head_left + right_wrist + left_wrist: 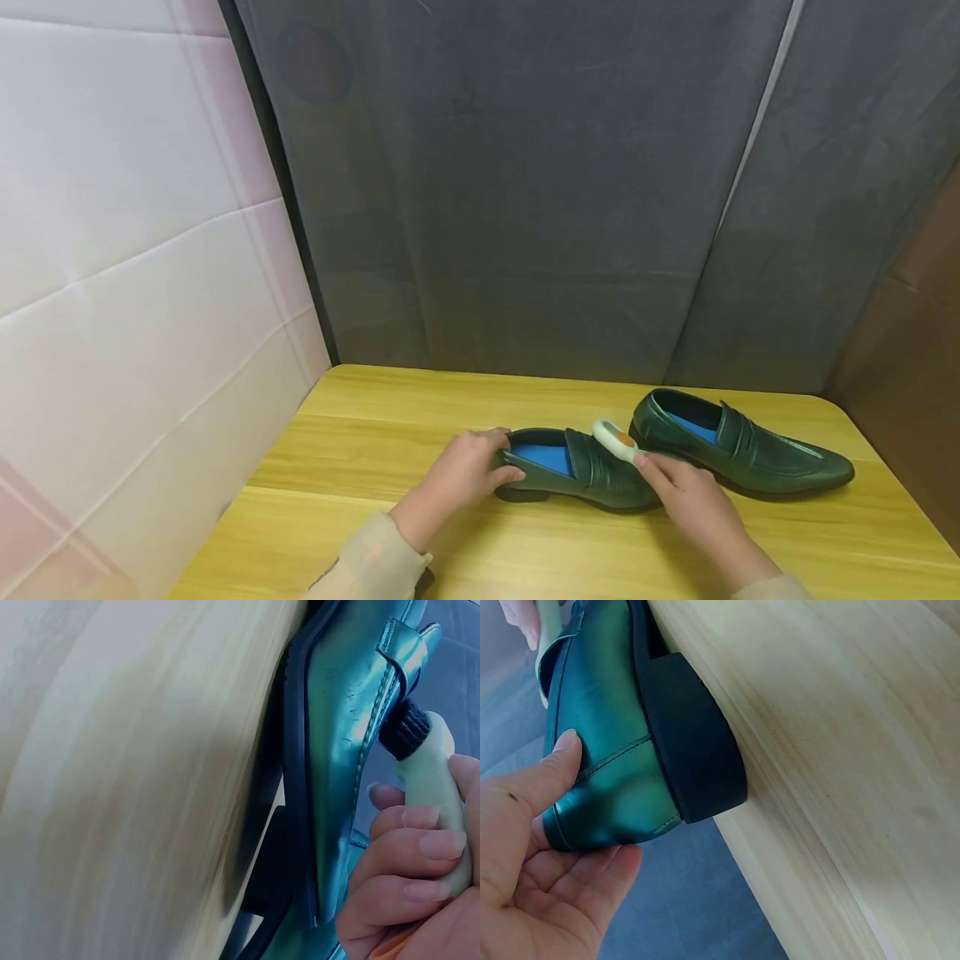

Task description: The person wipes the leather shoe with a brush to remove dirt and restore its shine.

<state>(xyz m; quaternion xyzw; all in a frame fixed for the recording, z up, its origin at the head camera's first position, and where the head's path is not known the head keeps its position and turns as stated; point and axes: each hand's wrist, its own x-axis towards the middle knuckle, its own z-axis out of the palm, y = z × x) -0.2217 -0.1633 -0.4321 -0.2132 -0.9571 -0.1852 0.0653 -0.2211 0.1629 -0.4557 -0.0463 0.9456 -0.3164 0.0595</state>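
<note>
A dark green loafer [542, 482] with a blue insole stands on the wooden table, its toe pointing right. My left hand [471, 468] grips its heel end; in the left wrist view the thumb presses one side and the fingers curl round the back, above the black heel block [697, 742]. My right hand [693, 508] holds a pale green shoe brush [617, 440] over the front of this loafer. In the right wrist view the brush's dark bristles [405, 729] touch the upper close to the strap, and the fingers wrap the handle [439, 799].
The matching green loafer [750, 454] stands behind and to the right, toe also rightward. Yellow wood table [360, 450] lies under both. A grey curtain [525, 208] closes the back, a white panel [135, 250] the left and a brown one [907, 358] the right.
</note>
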